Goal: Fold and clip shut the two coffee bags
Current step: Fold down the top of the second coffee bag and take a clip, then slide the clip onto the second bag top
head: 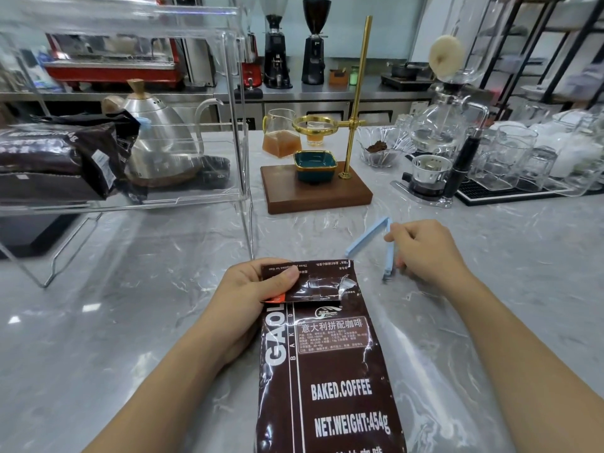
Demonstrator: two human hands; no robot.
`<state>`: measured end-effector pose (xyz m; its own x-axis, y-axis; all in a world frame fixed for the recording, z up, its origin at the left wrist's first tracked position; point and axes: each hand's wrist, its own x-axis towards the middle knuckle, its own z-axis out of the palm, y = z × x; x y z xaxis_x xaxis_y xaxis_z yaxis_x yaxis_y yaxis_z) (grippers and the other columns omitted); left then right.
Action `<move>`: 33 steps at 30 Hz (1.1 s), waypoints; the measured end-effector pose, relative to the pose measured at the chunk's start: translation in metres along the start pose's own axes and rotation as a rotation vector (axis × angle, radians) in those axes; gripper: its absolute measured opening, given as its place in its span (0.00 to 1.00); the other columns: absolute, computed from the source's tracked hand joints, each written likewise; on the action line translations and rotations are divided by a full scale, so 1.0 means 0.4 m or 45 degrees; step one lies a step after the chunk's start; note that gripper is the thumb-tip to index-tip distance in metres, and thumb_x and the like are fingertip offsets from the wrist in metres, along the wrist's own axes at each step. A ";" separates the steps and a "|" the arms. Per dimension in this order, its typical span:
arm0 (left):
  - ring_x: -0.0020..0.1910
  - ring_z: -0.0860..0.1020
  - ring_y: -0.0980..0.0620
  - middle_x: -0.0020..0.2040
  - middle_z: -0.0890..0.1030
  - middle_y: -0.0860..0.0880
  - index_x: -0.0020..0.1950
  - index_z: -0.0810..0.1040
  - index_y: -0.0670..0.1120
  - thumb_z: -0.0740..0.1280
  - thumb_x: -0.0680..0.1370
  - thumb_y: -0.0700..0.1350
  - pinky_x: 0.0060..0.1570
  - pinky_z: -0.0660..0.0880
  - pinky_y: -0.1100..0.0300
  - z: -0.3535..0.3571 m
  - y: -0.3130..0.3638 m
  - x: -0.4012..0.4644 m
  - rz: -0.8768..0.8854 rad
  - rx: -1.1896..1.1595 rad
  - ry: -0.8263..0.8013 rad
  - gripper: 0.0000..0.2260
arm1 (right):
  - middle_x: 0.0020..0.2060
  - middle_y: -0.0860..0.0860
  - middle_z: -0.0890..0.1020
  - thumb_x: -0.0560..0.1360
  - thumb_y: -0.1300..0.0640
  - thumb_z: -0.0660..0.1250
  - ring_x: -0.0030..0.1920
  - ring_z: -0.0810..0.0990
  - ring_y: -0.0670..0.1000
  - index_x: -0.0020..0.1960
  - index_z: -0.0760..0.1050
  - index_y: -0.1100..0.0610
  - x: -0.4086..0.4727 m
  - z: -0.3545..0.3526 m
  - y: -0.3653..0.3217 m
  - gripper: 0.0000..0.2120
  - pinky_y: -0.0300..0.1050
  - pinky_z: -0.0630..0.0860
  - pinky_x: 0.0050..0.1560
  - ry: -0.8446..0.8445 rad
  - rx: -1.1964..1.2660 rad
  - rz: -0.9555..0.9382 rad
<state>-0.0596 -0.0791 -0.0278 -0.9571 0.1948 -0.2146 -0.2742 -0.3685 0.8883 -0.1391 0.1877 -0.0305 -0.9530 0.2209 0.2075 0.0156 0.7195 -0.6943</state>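
A dark brown coffee bag point(330, 371) lies flat on the marble counter in front of me, its top flap folded down over the front. My left hand point(251, 295) pinches that folded flap at its left side, thumb on top. My right hand point(425, 253) holds a light blue bag clip point(376, 243), which is spread open in a V just right of the bag's top. A second dark coffee bag point(55, 158) lies on the clear acrylic shelf at the far left, with a blue clip at its top end.
The clear acrylic shelf point(242, 178) stands left of centre, a steel gooseneck kettle point(157, 138) inside it. Behind the bag sits a wooden pour-over stand point(313, 191) with a brass pole. A siphon brewer point(438, 152) and several glasses point(523, 158) crowd the right.
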 end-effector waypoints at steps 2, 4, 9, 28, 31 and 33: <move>0.30 0.85 0.44 0.40 0.86 0.35 0.51 0.83 0.33 0.72 0.71 0.37 0.30 0.82 0.57 0.000 0.000 0.002 0.000 -0.001 0.001 0.11 | 0.27 0.56 0.81 0.78 0.56 0.62 0.31 0.81 0.57 0.44 0.84 0.59 0.003 -0.009 0.006 0.13 0.47 0.75 0.34 0.159 -0.063 -0.052; 0.30 0.85 0.44 0.40 0.86 0.35 0.51 0.83 0.33 0.72 0.71 0.37 0.30 0.82 0.57 0.001 0.000 0.002 0.002 -0.004 0.008 0.11 | 0.45 0.56 0.85 0.78 0.64 0.61 0.44 0.83 0.54 0.57 0.83 0.56 0.003 -0.013 0.009 0.15 0.46 0.76 0.47 0.165 -0.159 -0.161; 0.30 0.86 0.43 0.39 0.87 0.35 0.48 0.84 0.35 0.72 0.71 0.37 0.30 0.82 0.57 0.002 0.000 0.001 0.005 0.006 0.033 0.09 | 0.79 0.52 0.59 0.82 0.66 0.57 0.78 0.56 0.53 0.76 0.66 0.48 0.008 -0.004 0.022 0.25 0.55 0.51 0.77 -0.528 -0.379 -0.350; 0.30 0.86 0.43 0.40 0.86 0.35 0.46 0.86 0.37 0.71 0.72 0.37 0.29 0.82 0.57 0.007 0.006 -0.006 -0.005 0.005 0.048 0.06 | 0.40 0.47 0.82 0.71 0.54 0.77 0.43 0.78 0.50 0.36 0.79 0.45 0.006 -0.020 0.034 0.09 0.42 0.70 0.45 -0.332 -0.051 -0.344; 0.30 0.85 0.44 0.39 0.86 0.35 0.46 0.85 0.36 0.71 0.71 0.37 0.29 0.82 0.56 0.006 0.004 -0.005 -0.001 0.005 0.046 0.07 | 0.37 0.54 0.84 0.72 0.57 0.77 0.37 0.78 0.51 0.39 0.82 0.52 0.009 -0.026 0.027 0.05 0.45 0.74 0.42 -0.371 0.176 -0.258; 0.30 0.85 0.44 0.40 0.86 0.35 0.48 0.85 0.35 0.72 0.71 0.37 0.30 0.82 0.56 0.005 0.004 -0.004 -0.001 0.009 0.047 0.08 | 0.40 0.59 0.86 0.71 0.57 0.76 0.38 0.81 0.51 0.43 0.82 0.59 0.002 -0.040 0.014 0.06 0.46 0.76 0.44 -0.477 0.447 -0.206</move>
<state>-0.0582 -0.0783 -0.0251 -0.9598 0.1613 -0.2299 -0.2742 -0.3619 0.8909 -0.1351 0.2024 -0.0232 -0.9785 -0.1708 0.1153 -0.1813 0.4470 -0.8760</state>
